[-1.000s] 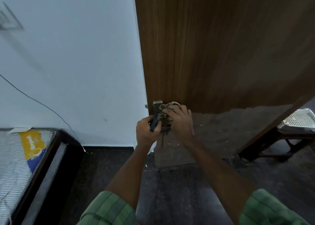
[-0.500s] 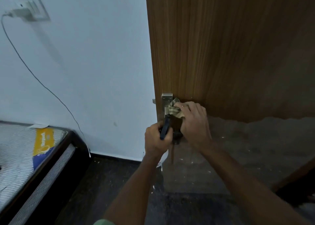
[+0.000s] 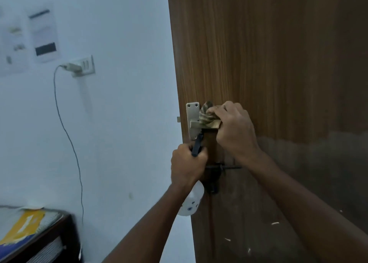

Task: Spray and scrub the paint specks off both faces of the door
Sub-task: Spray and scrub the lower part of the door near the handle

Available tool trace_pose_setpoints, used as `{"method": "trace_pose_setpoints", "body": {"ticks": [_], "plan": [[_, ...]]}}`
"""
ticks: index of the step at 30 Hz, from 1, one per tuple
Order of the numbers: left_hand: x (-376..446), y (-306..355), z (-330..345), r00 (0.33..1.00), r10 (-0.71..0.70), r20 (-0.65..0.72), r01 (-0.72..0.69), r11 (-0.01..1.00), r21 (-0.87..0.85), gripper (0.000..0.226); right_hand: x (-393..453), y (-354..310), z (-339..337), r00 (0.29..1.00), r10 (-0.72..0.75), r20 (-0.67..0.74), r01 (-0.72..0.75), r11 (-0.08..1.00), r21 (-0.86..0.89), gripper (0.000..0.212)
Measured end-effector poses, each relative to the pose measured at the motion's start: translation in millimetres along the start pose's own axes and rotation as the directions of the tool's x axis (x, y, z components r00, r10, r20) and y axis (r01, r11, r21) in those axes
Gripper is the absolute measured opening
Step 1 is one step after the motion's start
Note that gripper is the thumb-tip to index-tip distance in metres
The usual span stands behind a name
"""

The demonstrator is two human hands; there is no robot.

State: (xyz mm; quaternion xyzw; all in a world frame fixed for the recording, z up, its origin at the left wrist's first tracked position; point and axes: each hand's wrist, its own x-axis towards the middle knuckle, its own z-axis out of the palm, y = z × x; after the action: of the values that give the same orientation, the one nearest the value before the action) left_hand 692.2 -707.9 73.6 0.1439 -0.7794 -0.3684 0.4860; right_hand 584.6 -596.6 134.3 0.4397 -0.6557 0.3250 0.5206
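Right hand (image 3: pixel 234 129) was curled around a striped cloth (image 3: pixel 208 116), fingers bunching it and pressing it onto the door handle (image 3: pixel 196 124). Cloth stuck out left of the fingertips (image 3: pixel 216 111), covering most of the lever; the metal lock plate (image 3: pixel 192 121) sat just left of the cloth, touching it. Left hand (image 3: pixel 186 166) was below and left of the right hand, fingers wrapped tight around the neck of a spray bottle (image 3: pixel 191 201). The dark trigger (image 3: pixel 197 146) poked up out of the fist toward the bottom of the lock plate; whether it touched the plate was unclear. The white bottle body hung under the wrist, partly hidden by the forearm. Door (image 3: pixel 268 63) was brown wood grain, both hands close to its left edge. Lower part of the door, below the right wrist, looked dull and grey, with a few pale paint specks (image 3: pixel 275 223) well below the hands. A black bolt (image 3: pixel 223 167) sat on the door between the two wrists. Wall (image 3: pixel 119 83) left of the door was white, with a socket (image 3: pixel 84 65), a plug in it, and a thin cable (image 3: pixel 69 143) hanging down. A bed (image 3: pixel 29 233) with a yellow label was at lower left, blurred.
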Motion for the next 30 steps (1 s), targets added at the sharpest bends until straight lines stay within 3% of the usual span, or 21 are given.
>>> {"method": "trace_pose_setpoints", "body": {"ticks": [4, 8, 12, 17, 23, 28, 30], "plan": [[-15, -14, -12, 0.998, 0.063, -0.023, -0.062, 0.998, 0.032, 0.04, -56, -3, 3, 0.969, 0.042, -0.242, -0.039, 0.999, 0.017, 0.042], [-16, -17, -23, 0.999, 0.044, -0.015, -0.043, 0.996, 0.078, 0.036, -102, 2, 20, 0.975, 0.039, -0.219, -0.029, 0.998, 0.047, 0.044], [-8, -21, -35, 0.999, -0.021, -0.051, 0.025, 0.996, 0.09, 0.04, -88, -4, 31, 0.962, -0.084, -0.26, 0.083, 0.996, -0.015, 0.042], [1, -29, -39, 0.985, 0.17, -0.004, -0.169, 0.982, 0.087, 0.048, -55, -20, 64, 0.918, -0.295, -0.265, 0.267, 0.954, -0.135, 0.027], [16, -49, -48, 0.968, 0.251, -0.019, -0.251, 0.968, 0.023, 0.04, -71, -29, 104, 0.872, -0.458, -0.173, 0.433, 0.886, -0.166, 0.02], [26, -49, -51, 0.958, 0.281, -0.062, -0.283, 0.959, -0.028, 0.044, -39, -49, 106, 0.916, -0.294, -0.273, 0.232, 0.944, -0.235, 0.009], [29, -50, -50, 0.967, 0.252, -0.034, -0.253, 0.967, -0.04, 0.039, -45, -49, 113, 0.927, -0.287, -0.242, 0.241, 0.949, -0.203, 0.011]]}}
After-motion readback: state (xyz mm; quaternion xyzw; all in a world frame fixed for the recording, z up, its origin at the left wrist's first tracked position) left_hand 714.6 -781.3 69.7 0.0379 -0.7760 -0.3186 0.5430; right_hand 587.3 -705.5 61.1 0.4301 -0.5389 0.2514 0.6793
